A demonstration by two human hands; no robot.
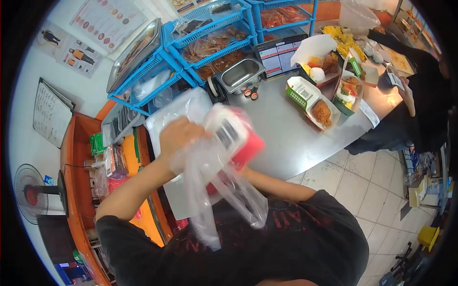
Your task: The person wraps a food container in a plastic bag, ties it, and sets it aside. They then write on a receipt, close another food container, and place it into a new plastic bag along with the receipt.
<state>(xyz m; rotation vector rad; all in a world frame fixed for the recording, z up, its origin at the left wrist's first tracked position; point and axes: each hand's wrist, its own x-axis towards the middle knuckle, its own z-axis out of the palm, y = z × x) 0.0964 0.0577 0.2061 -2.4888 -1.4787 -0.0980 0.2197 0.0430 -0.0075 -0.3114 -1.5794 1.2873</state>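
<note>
My left hand (179, 138) is closed on a clear plastic bag (202, 176), whose handles hang down over my shirt. Right beside that hand, a white and red package (234, 133) is blurred by motion; whether it sits inside the bag I cannot tell. My right forearm reaches up to the package from the lower right, and the fingers of my right hand (242, 172) are hidden behind it. Under my left hand lies a stack of white plastic bags (183, 107) on the steel counter (279, 143).
Blue racks (210, 38) of packed food stand at the back, near a tablet (279, 55), a steel pan (241, 75) and scissors (252, 92). Open food boxes (312, 102) are at the right, where a person in dark clothes (415, 95) holds a cup.
</note>
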